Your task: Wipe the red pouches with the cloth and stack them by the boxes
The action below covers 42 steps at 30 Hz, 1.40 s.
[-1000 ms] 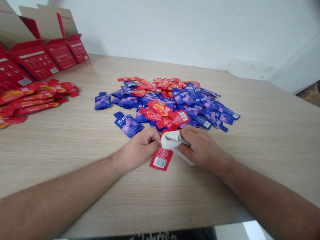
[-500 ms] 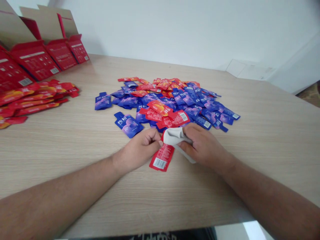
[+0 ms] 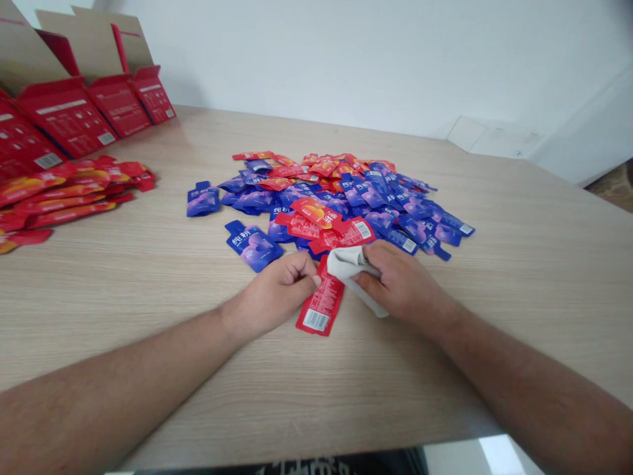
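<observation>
My left hand is closed, its thumb and fingers pinching the left edge of a red sachet. The sachet hangs low over or rests on the table, its barcode end towards me. My right hand is wrapped round a folded white cloth, which lies against the upper right part of the sachet. Just beyond my hands is a heap of blue sachets and red ones, with a red sachet nearest the cloth. A blue sachet lies beside my left hand.
Several open red cardboard boxes stand at the back left. In front of them lies a stack of orange-red sachets. A white wall runs behind the wooden table.
The white cloth in my right hand has moved slightly up and to the right, uncovering more of the red sachet's upper part. My left hand stays nearly in place.
</observation>
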Motion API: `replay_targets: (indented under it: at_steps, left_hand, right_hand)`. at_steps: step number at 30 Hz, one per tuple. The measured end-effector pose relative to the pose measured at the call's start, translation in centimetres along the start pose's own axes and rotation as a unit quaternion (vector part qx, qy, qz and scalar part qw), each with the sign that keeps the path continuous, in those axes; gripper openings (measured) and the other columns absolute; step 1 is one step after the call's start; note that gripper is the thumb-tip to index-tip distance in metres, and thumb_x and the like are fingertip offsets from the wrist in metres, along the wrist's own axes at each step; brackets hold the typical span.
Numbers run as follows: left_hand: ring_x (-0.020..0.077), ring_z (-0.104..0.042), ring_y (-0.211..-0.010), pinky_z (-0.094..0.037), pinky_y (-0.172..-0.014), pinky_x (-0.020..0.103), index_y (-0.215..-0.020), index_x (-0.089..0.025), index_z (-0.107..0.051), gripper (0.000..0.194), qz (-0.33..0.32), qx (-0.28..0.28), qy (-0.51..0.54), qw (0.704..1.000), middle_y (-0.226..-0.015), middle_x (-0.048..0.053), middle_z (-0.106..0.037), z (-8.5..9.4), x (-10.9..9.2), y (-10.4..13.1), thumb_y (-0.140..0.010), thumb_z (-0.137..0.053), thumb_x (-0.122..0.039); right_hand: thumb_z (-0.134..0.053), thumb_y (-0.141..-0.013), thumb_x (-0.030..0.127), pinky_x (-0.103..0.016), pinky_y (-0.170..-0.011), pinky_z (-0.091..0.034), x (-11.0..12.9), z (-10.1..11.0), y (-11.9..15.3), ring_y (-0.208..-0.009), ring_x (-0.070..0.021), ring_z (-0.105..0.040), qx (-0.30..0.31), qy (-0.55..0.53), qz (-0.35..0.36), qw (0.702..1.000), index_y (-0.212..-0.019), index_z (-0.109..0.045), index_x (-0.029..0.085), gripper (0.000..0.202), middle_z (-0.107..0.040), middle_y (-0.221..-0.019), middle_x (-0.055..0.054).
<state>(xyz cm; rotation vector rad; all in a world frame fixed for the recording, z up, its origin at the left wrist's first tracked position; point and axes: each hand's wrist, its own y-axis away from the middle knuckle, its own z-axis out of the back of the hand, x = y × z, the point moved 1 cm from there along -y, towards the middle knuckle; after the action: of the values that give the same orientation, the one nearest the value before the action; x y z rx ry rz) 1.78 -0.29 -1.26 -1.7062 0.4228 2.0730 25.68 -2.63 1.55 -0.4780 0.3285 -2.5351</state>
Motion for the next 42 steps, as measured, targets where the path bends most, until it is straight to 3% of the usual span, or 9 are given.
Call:
replay_targets:
  at_steps: [6, 11, 15, 20, 25, 30, 36, 42]
  left_hand:
    - [0.0115, -0.05, -0.065, -0.041, -0.061, 0.025, -0.082, -0.018, -0.055, 0.019, -0.004, 0.012, -0.001, 1.0, -0.075, -0.002, -0.058, -0.1, 0.0, 0.0, -0.092, -0.063, -0.031]
    - [0.0114, -0.05, -0.064, -0.041, -0.061, 0.025, -0.081, -0.018, -0.054, 0.02, -0.008, 0.006, 0.008, 1.0, -0.075, -0.002, -0.058, 0.0, 0.1, 0.0, -0.093, -0.062, -0.032]
    - [0.011, -0.049, -0.064, -0.04, -0.059, 0.025, -0.08, -0.018, -0.055, 0.019, -0.012, 0.012, -0.013, 1.0, -0.075, -0.002, -0.057, 0.0, -0.1, 0.0, -0.092, -0.063, -0.03]
    - [0.0118, -0.051, -0.066, -0.041, -0.06, 0.025, -0.081, -0.019, -0.053, 0.018, -0.013, -0.012, 0.005, 1.0, -0.075, -0.002, -0.058, -0.1, 0.0, 0.1, -0.092, -0.061, -0.031]
    - [0.0111, -0.05, -0.064, -0.04, -0.06, 0.025, -0.082, -0.018, -0.055, 0.015, -0.014, -0.002, -0.004, 1.0, -0.075, -0.002, -0.058, -0.1, -0.2, 0.1, -0.093, -0.06, -0.027]
    - [0.0115, -0.051, -0.066, -0.041, -0.061, 0.025, -0.078, -0.019, -0.052, 0.021, -0.023, 0.016, 0.014, 0.999, -0.076, -0.001, -0.059, -0.1, 0.0, 0.1, -0.093, -0.062, -0.03]
    - [0.0126, -0.052, -0.07, -0.042, -0.065, 0.026, -0.079, -0.018, -0.055, 0.015, -0.028, 0.042, -0.03, 0.998, -0.079, 0.0, -0.06, 0.1, -0.3, 0.2, -0.09, -0.063, -0.025]
    - [0.0116, -0.05, -0.067, -0.041, -0.062, 0.025, -0.077, -0.018, -0.053, 0.019, -0.027, 0.029, -0.012, 0.999, -0.076, -0.001, -0.057, 0.0, -0.1, 0.1, -0.09, -0.063, -0.027]
  right_hand:
    - [-0.06, -0.099, 0.031, -0.034, -0.076, -0.047, -0.1, -0.1, 0.0, -0.09, -0.0228, -0.061, 0.024, -0.009, 0.033, 0.999, -0.097, -0.055, 0.022, 0.01, -0.065, -0.101, -0.008]
    - [-0.059, -0.101, 0.036, -0.036, -0.079, -0.047, -0.1, 0.0, 0.0, -0.095, -0.0257, -0.061, -0.011, 0.01, -0.002, 1.0, -0.097, -0.055, 0.021, 0.016, -0.065, -0.099, -0.009]
    - [-0.059, -0.1, 0.03, -0.034, -0.077, -0.048, 0.5, 0.0, 0.1, -0.09, -0.0223, -0.061, 0.041, -0.028, 0.044, 0.998, -0.097, -0.055, 0.022, 0.01, -0.064, -0.102, -0.007]
    - [-0.06, -0.1, 0.033, -0.036, -0.079, -0.047, 0.2, 0.0, 0.0, -0.094, -0.0247, -0.061, -0.011, 0.003, 0.006, 1.0, -0.097, -0.055, 0.021, 0.013, -0.065, -0.099, -0.008]
    - [-0.06, -0.1, 0.031, -0.033, -0.076, -0.047, 0.5, -0.1, 0.1, -0.089, -0.0217, -0.061, 0.035, -0.025, 0.042, 0.998, -0.098, -0.056, 0.022, 0.011, -0.064, -0.101, -0.007]
    - [-0.06, -0.1, 0.035, -0.036, -0.079, -0.046, -0.3, 0.2, -0.1, -0.093, -0.0243, -0.06, -0.036, 0.003, -0.011, 0.999, -0.094, -0.054, 0.021, 0.016, -0.065, -0.098, -0.009]
    - [-0.061, -0.098, 0.03, -0.034, -0.077, -0.047, 0.5, 0.2, 0.2, -0.088, -0.0218, -0.06, 0.032, -0.026, 0.041, 0.998, -0.095, -0.055, 0.022, 0.011, -0.064, -0.1, -0.007]
    - [-0.06, -0.1, 0.036, -0.036, -0.08, -0.047, -0.5, 0.1, -0.2, -0.094, -0.0247, -0.061, -0.031, 0.002, -0.014, 0.999, -0.097, -0.056, 0.021, 0.015, -0.066, -0.1, -0.009]
